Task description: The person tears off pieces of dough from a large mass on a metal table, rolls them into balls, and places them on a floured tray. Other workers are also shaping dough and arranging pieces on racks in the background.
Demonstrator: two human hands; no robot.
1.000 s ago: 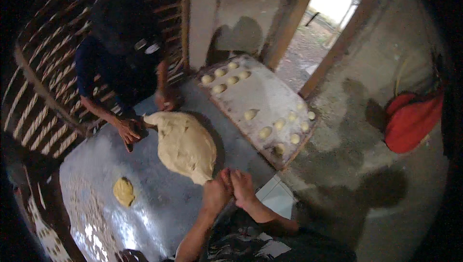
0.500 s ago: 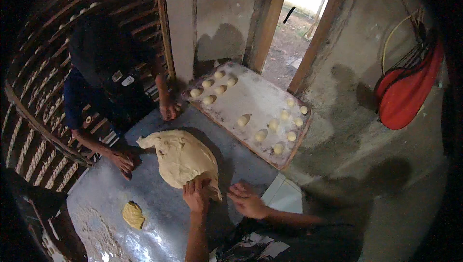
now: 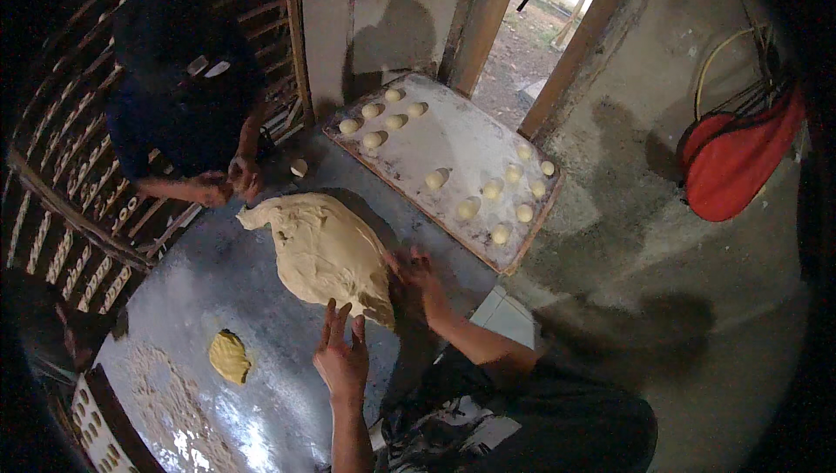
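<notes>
Grey tabletop [image 3: 183,299] bears pale dough [image 3: 326,246] — beyond spread fingers of left hand [image 3: 342,363], beside parted fingers of right hand [image 3: 425,288].

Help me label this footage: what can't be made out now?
Head view, blurred: whether the right hand touches the large dough.
Head view, too small and dim: what the co-worker's hands hold, if anything.
Head view, cut off by the dark rim: part of the pale tray, lower left.
</notes>
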